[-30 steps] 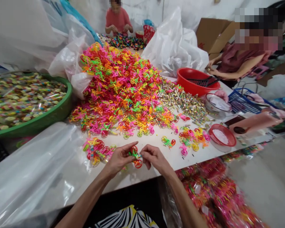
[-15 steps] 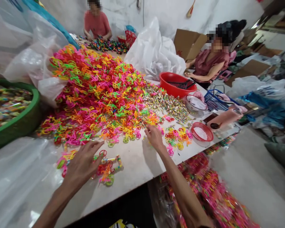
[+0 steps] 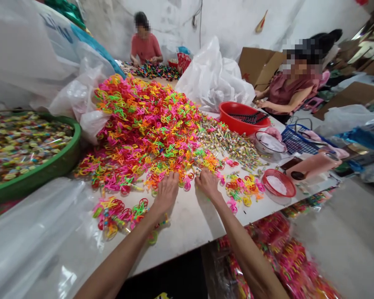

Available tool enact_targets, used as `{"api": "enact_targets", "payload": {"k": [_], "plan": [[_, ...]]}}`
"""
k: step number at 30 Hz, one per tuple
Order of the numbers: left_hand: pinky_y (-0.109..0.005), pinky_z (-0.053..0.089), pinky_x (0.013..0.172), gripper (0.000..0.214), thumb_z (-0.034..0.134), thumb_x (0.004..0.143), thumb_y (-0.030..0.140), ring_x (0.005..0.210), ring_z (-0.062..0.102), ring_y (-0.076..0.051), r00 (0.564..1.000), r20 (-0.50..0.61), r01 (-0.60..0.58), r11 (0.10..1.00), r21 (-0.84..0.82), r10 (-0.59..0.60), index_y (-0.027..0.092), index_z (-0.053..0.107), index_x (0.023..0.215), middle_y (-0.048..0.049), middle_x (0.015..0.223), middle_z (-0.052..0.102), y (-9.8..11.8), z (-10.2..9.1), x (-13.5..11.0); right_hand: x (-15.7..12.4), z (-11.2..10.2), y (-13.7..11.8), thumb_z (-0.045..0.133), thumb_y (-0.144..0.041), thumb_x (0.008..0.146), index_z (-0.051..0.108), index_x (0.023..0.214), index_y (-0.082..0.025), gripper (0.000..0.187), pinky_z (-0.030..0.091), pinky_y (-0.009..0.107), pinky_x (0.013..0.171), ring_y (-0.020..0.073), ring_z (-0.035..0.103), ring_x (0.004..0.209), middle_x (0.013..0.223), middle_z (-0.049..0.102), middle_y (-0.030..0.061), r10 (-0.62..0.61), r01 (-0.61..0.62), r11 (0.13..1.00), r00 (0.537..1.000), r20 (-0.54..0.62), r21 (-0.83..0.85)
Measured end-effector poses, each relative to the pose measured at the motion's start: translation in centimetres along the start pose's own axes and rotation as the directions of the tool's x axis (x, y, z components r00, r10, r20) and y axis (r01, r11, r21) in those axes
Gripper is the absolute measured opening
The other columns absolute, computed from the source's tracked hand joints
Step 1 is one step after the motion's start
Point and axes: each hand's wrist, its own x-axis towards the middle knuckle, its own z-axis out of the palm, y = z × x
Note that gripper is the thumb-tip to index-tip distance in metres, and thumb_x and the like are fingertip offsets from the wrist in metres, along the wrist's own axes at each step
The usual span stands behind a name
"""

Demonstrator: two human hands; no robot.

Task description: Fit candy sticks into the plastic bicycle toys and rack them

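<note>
A huge heap of neon plastic loop-shaped pieces (image 3: 143,128) in pink, orange, yellow and green covers the white table (image 3: 187,224). My left hand (image 3: 166,193) and my right hand (image 3: 207,185) rest side by side at the heap's front edge, fingers curled down among the pieces. Whether either hand grips a piece is hidden behind the knuckles. A smaller cluster of the same pieces (image 3: 120,216) lies just left of my left hand. Another cluster (image 3: 243,189) sits to the right of my right hand. Wrapped sweets (image 3: 227,141) spread behind it.
A green basin of wrapped sweets (image 3: 50,162) stands at left, beside a clear plastic sheet (image 3: 34,236). A red basin (image 3: 239,118), red basket (image 3: 279,182) and blue basket (image 3: 299,139) stand at right. Co-workers sit at right (image 3: 286,91) and far back (image 3: 145,47).
My hands were together holding pieces in front of me, then spread apart. Now both have moved forward to the heap's edge, and the view has swung slightly.
</note>
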Motion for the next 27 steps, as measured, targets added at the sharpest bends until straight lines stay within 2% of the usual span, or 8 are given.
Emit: {"api": "enact_targets", "payload": {"k": [4,6,8,10,13,16,21,27], "plan": [[-0.037,0.038,0.085,0.045,0.045,0.074,0.017,0.099,0.054,-0.025,0.985,-0.048,0.157,0.976,-0.149,-0.166,0.018,0.052,0.118,-0.0116,0.11,0.058,0.3,-2.7,1.0,-1.2,-0.3,0.0,0.045,-0.027,0.079,0.057,0.084,-0.017,0.016,0.039,0.03,0.07,0.0203,0.055,0.083,0.086,0.061,0.0075,0.069,-0.008,0.93,0.986,-0.152,0.367],[-0.032,0.044,0.073,0.046,0.048,0.068,0.015,0.078,0.057,-0.019,0.949,-0.05,0.268,0.878,-0.397,-0.312,0.018,0.055,0.113,-0.0059,0.09,0.061,0.5,-4.2,1.2,-2.6,-0.6,-0.4,0.051,-0.032,0.076,0.056,0.082,-0.018,0.016,0.04,0.028,0.061,0.0163,0.055,0.066,0.072,0.059,0.0018,0.044,0.02,0.72,0.996,-0.074,0.694],[-0.029,0.046,0.065,0.04,0.051,0.063,0.014,0.065,0.055,-0.014,0.899,0.086,0.364,0.626,-0.689,-0.429,0.015,0.06,0.101,-0.0014,0.075,0.06,0.8,-5.3,0.9,-4.4,-0.7,-1.4,0.057,-0.036,0.072,0.056,0.086,-0.019,0.022,0.04,0.025,0.052,0.0124,0.051,0.051,0.06,0.055,-0.0029,-0.058,-0.036,0.386,0.996,0.063,0.922],[-0.026,0.047,0.06,0.03,0.054,0.059,0.013,0.06,0.054,-0.012,0.854,0.285,0.441,0.314,-0.841,-0.436,0.013,0.062,0.087,0.0003,0.07,0.059,1.2,-5.9,0.0,-6.2,-0.7,-2.5,0.062,-0.036,0.069,0.059,0.088,-0.017,0.027,0.038,0.024,0.047,0.0099,0.048,0.045,0.056,0.053,-0.0041,-0.117,-0.14,0.111,0.981,0.153,0.984],[-0.025,0.048,0.059,0.021,0.06,0.057,0.012,0.061,0.056,-0.011,0.803,0.486,0.528,0.033,-0.849,-0.344,0.013,0.063,0.078,-0.0001,0.072,0.062,1.9,-6.3,-1.7,-7.9,-0.3,-3.9,0.065,-0.035,0.068,0.062,0.083,-0.015,0.025,0.035,0.021,0.044,0.0083,0.047,0.045,0.058,0.056,-0.002,-0.087,-0.238,-0.095,0.969,0.23,0.967],[-0.025,0.048,0.056,0.017,0.067,0.059,0.018,0.06,0.056,-0.01,0.774,0.563,0.571,-0.064,-0.818,-0.291,0.013,0.063,0.075,-0.0013,0.071,0.062,2.2,-6.2,-2.9,-8.6,0.1,-4.4,0.065,-0.035,0.07,0.062,0.079,-0.015,0.022,0.036,0.02,0.043,0.0077,0.048,0.044,0.06,0.058,-0.0012,-0.113,-0.27,-0.152,0.96,0.255,0.951],[-0.02,0.043,0.05,0.023,0.073,0.059,0.026,0.052,0.053,-0.008,0.727,0.606,0.618,-0.078,-0.782,-0.324,0.012,0.062,0.072,0.0,0.063,0.059,1.8,-5.9,-4.0,-8.9,-0.3,-4.0,0.067,-0.033,0.069,0.064,0.077,-0.016,0.019,0.036,0.019,0.043,0.0069,0.047,0.045,0.058,0.057,-0.0019,-0.175,-0.295,-0.14,0.947,0.27,0.945],[-0.02,0.042,0.053,0.022,0.073,0.061,0.028,0.055,0.054,-0.008,0.752,0.613,0.624,-0.035,-0.78,-0.243,0.011,0.063,0.07,-0.0014,0.065,0.062,2.0,-6.4,-4.7,-9.3,-0.8,-3.6,0.071,-0.032,0.065,0.067,0.077,-0.014,0.021,0.037,0.021,0.044,0.008,0.051,0.043,0.06,0.062,0.0005,-0.264,-0.393,-0.147,0.9,0.347,0.908]]}}
